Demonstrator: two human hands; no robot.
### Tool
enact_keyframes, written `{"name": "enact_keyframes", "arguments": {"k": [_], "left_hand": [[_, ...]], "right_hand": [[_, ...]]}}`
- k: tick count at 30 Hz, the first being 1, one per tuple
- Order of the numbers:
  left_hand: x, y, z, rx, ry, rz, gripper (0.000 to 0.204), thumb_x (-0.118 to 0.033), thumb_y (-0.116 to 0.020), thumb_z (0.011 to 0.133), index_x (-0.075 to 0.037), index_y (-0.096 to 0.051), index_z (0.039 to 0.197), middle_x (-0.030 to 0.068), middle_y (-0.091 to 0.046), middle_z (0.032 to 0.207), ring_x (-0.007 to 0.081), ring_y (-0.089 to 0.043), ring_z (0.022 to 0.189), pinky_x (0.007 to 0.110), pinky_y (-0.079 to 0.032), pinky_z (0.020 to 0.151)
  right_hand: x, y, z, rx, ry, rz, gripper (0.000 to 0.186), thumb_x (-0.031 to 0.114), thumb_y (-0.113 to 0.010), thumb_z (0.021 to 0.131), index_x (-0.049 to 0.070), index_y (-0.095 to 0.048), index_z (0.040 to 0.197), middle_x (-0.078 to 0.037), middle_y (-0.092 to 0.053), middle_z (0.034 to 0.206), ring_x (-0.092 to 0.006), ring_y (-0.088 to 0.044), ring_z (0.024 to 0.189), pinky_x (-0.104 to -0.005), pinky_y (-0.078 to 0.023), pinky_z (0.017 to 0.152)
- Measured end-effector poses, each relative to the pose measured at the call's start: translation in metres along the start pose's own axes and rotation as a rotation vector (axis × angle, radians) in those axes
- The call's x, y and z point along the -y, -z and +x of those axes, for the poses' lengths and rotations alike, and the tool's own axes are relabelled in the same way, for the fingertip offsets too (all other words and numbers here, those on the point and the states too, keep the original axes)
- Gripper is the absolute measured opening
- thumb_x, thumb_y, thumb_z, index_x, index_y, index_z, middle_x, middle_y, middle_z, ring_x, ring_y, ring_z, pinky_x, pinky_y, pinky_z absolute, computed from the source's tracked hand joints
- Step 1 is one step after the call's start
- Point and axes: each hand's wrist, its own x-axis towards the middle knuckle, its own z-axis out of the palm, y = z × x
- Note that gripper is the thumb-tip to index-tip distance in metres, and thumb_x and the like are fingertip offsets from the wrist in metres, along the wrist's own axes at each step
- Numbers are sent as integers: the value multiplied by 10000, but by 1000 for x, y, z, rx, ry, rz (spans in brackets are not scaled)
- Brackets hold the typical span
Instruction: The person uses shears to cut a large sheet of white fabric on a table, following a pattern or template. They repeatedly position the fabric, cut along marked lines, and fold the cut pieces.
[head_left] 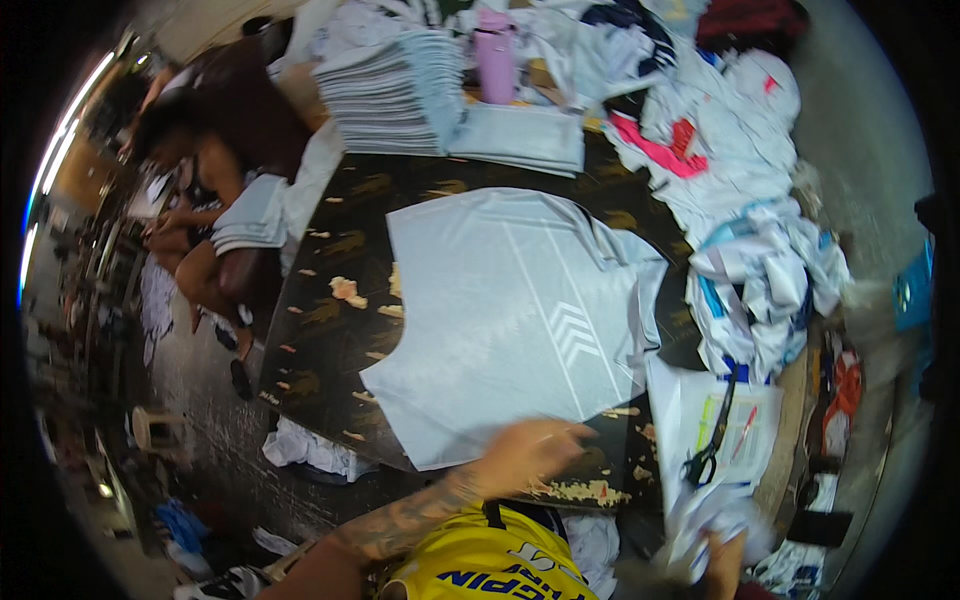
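Seated person (215,160) at far left beside the dark table (330,330). Centre: pale grey shirt panel (520,310) lying flat on the table. Left hand (530,455), fingers loosely curled, touches its near edge. Right of it, scissors (712,440) on paper. Right hand (725,560) grips crumpled white cloth (700,520).

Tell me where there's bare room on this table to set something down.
Bare dark tabletop shows left of the spread grey garment piece, dotted with small scraps. A narrow strip lies between that piece and the folded stack. The right side is crowded: heaped white fabric, papers with scissors.
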Motion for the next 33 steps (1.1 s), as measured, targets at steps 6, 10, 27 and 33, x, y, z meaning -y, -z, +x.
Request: {"name": "enact_keyframes", "arguments": {"k": [6, 10, 27, 33], "left_hand": [[113, 209, -49, -841, 386, 511, 177, -155, -756, 942, -47, -724, 1079, 108, -714, 1024, 340, -674, 1010, 440, -506, 946], [155, 309, 21, -755, 87, 684, 188, -151, -772, 921, -52, -717, 1072, 110, -699, 1040, 361, -647, 1029, 457, -505, 934], [209, 410, 141, -174, -57, 754, 234, -315, -829, 897, -118, -705, 926, 9, -622, 1058, 267, -536, 1162, 485, -372, 1065], [184, 395, 195, 40, -149, 681, 239, -287, -797, 918, -93, -657, 907, 49, -671, 994, 290, -604, 1086, 437, -428, 971]], "right_hand": [[-24, -47, -72, 93, -15, -922, 606, 580, -633, 965, 93, -729, 1312, -314, -701, 1287, -516, -655, 1227, -634, -520, 1014], [125, -180, -53, -10, 506, -383, 242, 195, -845, 890, 4, -740, 997, -176, -712, 942, -368, -704, 871, -422, -550, 802], [313, -509, -39, -47, 839, -166, 76, 103, -766, 951, 37, -744, 982, -131, -685, 937, -343, -663, 873, -435, -522, 769], [298, -467, -37, -36, 413, 168, 176, 148, -660, 1058, -17, -716, 1041, -116, -689, 825, -222, -639, 725, -360, -511, 685]]}}
